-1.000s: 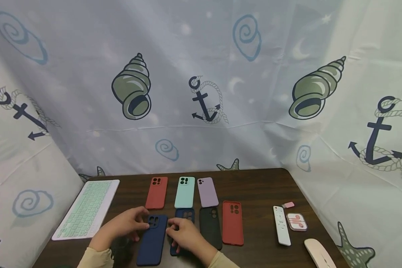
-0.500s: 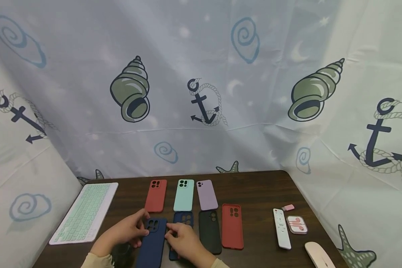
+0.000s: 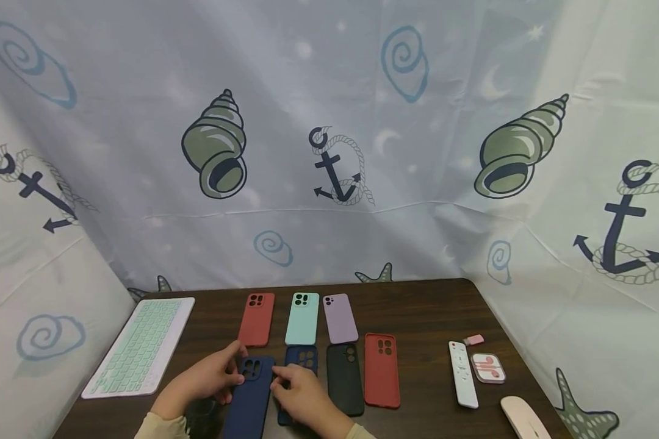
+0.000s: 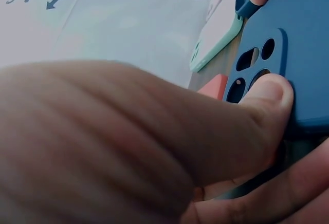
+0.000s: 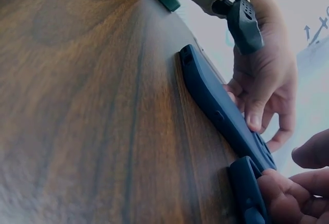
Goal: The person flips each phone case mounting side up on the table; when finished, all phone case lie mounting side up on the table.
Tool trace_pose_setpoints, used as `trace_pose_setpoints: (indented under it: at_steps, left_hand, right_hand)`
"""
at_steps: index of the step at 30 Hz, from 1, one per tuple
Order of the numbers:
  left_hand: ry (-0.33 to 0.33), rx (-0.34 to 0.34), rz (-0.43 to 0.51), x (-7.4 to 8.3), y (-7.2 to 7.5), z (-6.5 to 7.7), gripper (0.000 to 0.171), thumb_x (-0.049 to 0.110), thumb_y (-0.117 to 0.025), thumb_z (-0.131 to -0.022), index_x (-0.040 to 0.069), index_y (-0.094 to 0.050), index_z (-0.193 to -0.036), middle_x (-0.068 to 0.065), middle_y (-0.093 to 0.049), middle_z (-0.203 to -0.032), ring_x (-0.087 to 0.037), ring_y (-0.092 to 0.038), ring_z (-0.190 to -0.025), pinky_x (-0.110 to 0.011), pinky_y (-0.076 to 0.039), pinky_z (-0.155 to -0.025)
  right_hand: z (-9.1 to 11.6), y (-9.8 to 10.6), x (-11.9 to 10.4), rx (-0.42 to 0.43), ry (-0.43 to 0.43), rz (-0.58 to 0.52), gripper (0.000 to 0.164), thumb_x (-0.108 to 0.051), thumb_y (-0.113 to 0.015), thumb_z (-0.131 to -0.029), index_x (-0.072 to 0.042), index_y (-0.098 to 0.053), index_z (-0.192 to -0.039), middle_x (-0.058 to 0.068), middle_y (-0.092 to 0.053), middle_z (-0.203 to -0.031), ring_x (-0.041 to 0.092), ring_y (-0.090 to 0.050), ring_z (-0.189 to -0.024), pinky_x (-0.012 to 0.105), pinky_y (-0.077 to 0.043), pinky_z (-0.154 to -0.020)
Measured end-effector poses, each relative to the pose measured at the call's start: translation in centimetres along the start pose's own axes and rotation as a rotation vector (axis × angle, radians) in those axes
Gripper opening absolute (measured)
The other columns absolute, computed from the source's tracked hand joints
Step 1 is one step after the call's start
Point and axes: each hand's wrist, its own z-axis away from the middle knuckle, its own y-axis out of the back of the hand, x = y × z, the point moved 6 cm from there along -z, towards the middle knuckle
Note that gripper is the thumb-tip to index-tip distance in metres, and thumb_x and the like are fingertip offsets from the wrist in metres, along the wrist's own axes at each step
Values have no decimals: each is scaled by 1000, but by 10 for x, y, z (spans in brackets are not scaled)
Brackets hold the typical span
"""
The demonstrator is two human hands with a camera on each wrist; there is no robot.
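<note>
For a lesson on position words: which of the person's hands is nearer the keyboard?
Left. The left hand is right of the keyboard, at the nearer blue case; the right hand is farther right, across that case.

The table point(image 3: 423, 317) across the bottom of the head view looks like dark wood, streaky in the grain yet smooth, with a dull sheen near the lower edge. The dark blue phone case point(image 3: 247, 402) at lower centre strikes me as matt plastic or silicone, I can't say which; the mint case point(image 3: 302, 326) and lilac case point(image 3: 342, 323) above look just as smooth. At lower left, the keyboard point(image 3: 132, 350) appears to be plastic, as does the white remote point(image 3: 464, 378) at lower right. The backdrop point(image 3: 285, 49) filling the upper frame is creased, cloth-like sheeting, faintly shiny; the cream sleeve point(image 3: 162, 427) at the bottom is wrinkled, matt cloth.
</note>
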Motion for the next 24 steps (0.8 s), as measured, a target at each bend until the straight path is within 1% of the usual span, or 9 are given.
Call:
trace_pose_setpoints:
  at_steps: [4,7,12,15,17,19,20,22,24]
  left_hand:
    - [3,22,-14,2,1,1,46,15,-71,-95,7,-44,-130,-15,-62,-85,-25,-68,-58,-40,-56,-51]
    - [15,34,-15,2,0,2,47,15,-72,-94,5,-45,-131,-15,-61,-85,-25,-68,-59,-40,-56,-52]
    - [42,51,-12,1,0,1,49,16,-72,-94,4,-45,-133,-14,-61,-86,-25,-68,-60,-39,-56,-53]
    - [53,57,-10,1,-1,1,49,16,-72,-94,3,-45,-134,-13,-61,-87,-26,-68,-61,-40,-56,-53]
    - [55,60,-8,4,-1,1,49,15,-72,-94,3,-46,-134,-13,-62,-87,-26,-68,-61,-41,-56,-53]
    - [56,64,-10,6,-1,2,49,14,-71,-94,2,-46,-134,-13,-62,-87,-27,-68,-61,-41,-56,-53]
    - [54,66,-14,8,-1,2,49,13,-71,-94,1,-46,-135,-13,-62,-87,-27,-68,-61,-42,-56,-53]
    - [53,65,-24,10,-1,2,51,13,-70,-95,3,-46,-138,-13,-63,-87,-27,-68,-61,-42,-56,-53]
    - [42,51,-30,12,-2,3,54,13,-69,-96,7,-45,-144,-12,-64,-87,-27,-68,-60,-42,-55,-53]
  right_hand:
    - [0,3,-3,24,4,20,37,-27,-67,-97,-13,-70,-131,-14,-71,-99,-2,-54,-67,21,-48,-66]
    - [2,5,-6,38,1,4,35,-27,-68,-97,-12,-71,-129,-10,-74,-103,-3,-54,-75,21,-47,-73]
    - [3,6,-8,48,-13,-58,34,-24,-67,-97,-10,-71,-127,-9,-72,-99,-1,-55,-66,20,-47,-65]
    - [5,6,-9,46,-36,-117,32,-24,-67,-97,-12,-72,-127,-10,-69,-96,3,-59,-60,23,-47,-54]
    - [6,6,-10,39,-57,-163,31,-25,-67,-98,-15,-72,-126,-10,-68,-96,6,-61,-60,26,-47,-47]
    - [7,5,-10,30,-72,-213,29,-26,-67,-98,-17,-72,-125,-6,-69,-94,10,-60,-54,29,-45,-40]
    - [7,5,-10,29,-75,-234,28,-26,-67,-98,-18,-72,-124,-3,-70,-93,12,-60,-54,29,-45,-39]
    - [7,4,-10,28,-75,-260,24,-27,-67,-98,-20,-73,-120,3,-72,-90,13,-58,-52,29,-44,-37]
    - [7,3,-10,32,-67,-266,19,-25,-68,-97,-21,-74,-114,8,-72,-84,14,-54,-48,28,-44,-38]
